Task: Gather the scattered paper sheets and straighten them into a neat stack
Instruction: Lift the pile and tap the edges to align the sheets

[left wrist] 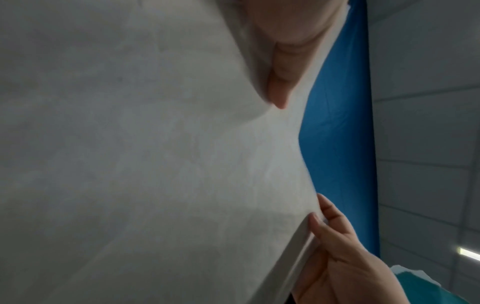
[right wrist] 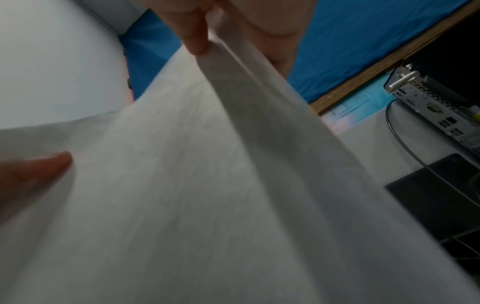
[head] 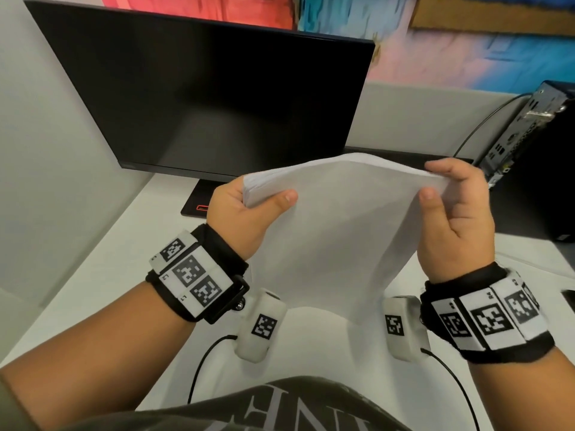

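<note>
Paper stack (head: pixel 336 231) was held upright above the white surface (head: pixel 102 275), in front of the monitor (head: pixel 199 98). Left hand (head: pixel 241 217) pinched its upper left corner; right hand (head: pixel 455 219) pinched the upper right, thumbs on the near face. Sheets looked light, limp and slippery: the top edge bowed between the hands. Grip at both side edges seemed best. Long axis ran roughly vertical, bottom edge pointing at the surface.
</note>
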{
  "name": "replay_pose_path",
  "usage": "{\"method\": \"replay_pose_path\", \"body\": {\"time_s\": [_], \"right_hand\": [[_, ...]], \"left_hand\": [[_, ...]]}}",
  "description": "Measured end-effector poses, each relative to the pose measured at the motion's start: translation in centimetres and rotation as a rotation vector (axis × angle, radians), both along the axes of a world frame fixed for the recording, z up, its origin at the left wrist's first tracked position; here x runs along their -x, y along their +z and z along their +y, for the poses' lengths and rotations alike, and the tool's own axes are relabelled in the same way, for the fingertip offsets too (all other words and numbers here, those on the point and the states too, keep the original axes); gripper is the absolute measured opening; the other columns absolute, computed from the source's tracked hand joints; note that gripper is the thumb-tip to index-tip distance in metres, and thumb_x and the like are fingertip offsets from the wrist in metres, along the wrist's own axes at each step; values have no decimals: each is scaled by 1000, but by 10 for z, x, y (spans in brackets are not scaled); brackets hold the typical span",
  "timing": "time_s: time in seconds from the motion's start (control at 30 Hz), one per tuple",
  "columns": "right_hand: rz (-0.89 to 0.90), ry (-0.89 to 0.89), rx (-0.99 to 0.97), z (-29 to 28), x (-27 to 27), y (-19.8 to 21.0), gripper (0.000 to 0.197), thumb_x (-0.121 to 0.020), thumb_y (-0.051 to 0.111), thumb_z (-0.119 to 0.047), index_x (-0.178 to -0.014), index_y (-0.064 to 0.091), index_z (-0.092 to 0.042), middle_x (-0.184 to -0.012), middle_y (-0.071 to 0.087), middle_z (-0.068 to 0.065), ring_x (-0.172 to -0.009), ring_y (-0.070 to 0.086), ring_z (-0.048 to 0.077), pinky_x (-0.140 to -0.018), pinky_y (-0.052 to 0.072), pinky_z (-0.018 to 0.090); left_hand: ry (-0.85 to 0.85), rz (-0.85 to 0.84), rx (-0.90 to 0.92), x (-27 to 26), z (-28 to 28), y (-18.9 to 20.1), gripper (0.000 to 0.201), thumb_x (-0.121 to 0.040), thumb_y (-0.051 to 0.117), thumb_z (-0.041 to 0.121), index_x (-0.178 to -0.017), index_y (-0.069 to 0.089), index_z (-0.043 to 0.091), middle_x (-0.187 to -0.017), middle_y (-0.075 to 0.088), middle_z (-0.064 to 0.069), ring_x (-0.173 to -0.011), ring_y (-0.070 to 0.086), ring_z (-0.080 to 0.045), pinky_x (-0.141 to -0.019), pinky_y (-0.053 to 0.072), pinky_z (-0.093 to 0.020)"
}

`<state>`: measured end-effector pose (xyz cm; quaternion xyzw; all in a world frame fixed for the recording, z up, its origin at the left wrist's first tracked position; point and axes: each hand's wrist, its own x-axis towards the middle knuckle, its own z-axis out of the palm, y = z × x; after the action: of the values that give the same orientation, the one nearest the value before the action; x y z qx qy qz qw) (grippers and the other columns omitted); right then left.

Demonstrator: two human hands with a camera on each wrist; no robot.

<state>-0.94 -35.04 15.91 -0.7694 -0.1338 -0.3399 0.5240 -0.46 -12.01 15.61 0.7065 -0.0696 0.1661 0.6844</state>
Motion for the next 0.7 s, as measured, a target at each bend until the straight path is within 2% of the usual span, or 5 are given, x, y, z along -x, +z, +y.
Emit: {"method": "replay_pose_path", "body": {"time_s": [0.13, 0.27, 0.47, 0.63, 0.7], "right_hand": [[98, 131, -155, -9, 3, -7, 65, -63, 79, -25, -115, 40, -31, -102, 52, -14, -89, 56, -13, -78, 48, 10], [472, 368, -421, -8, -5, -26, 77, -30, 92, -44, -100, 67, -21, -95, 75, 0, -90, 71, 16, -74, 55, 29], [339, 359, -488, -5, 7, -13, 37, -46, 81, -19, -81, 75, -31, -86, 76, -7, -85, 72, 13, -73, 57, 25], [443, 356, -462, -1, 7, -32, 54, -32, 90, -39, -82, 77, -28, -86, 77, -5, -84, 72, 12, -69, 56, 23], [464, 330, -498, 0, 5, -36, 52, -31, 90, -35, -81, 76, -27, -85, 76, -5, -82, 72, 13, -69, 56, 24]], "left_hand": [[-143, 69, 63, -10, 12, -8, 35, -58, 78, 27, -91, 69, 24, -85, 75, 8, -86, 71, -13, -70, 57, -26], [-215, 188, 74, -18, 9, -20, 51, -43, 88, 38, -89, 72, 26, -99, 72, -6, -97, 69, -26, -81, 56, -42], [-214, 72, 103, -13, 10, -13, 44, -52, 83, 22, -94, 71, 19, -99, 72, -8, -99, 67, -30, -84, 56, -43], [-197, 96, 48, -15, 12, -22, 43, -54, 80, 21, -96, 69, 20, -98, 71, -8, -96, 69, -27, -80, 56, -41], [-183, 110, 64, -15, 10, -24, 39, -53, 80, 21, -91, 72, 23, -94, 73, -3, -93, 70, -24, -77, 57, -37]]}}
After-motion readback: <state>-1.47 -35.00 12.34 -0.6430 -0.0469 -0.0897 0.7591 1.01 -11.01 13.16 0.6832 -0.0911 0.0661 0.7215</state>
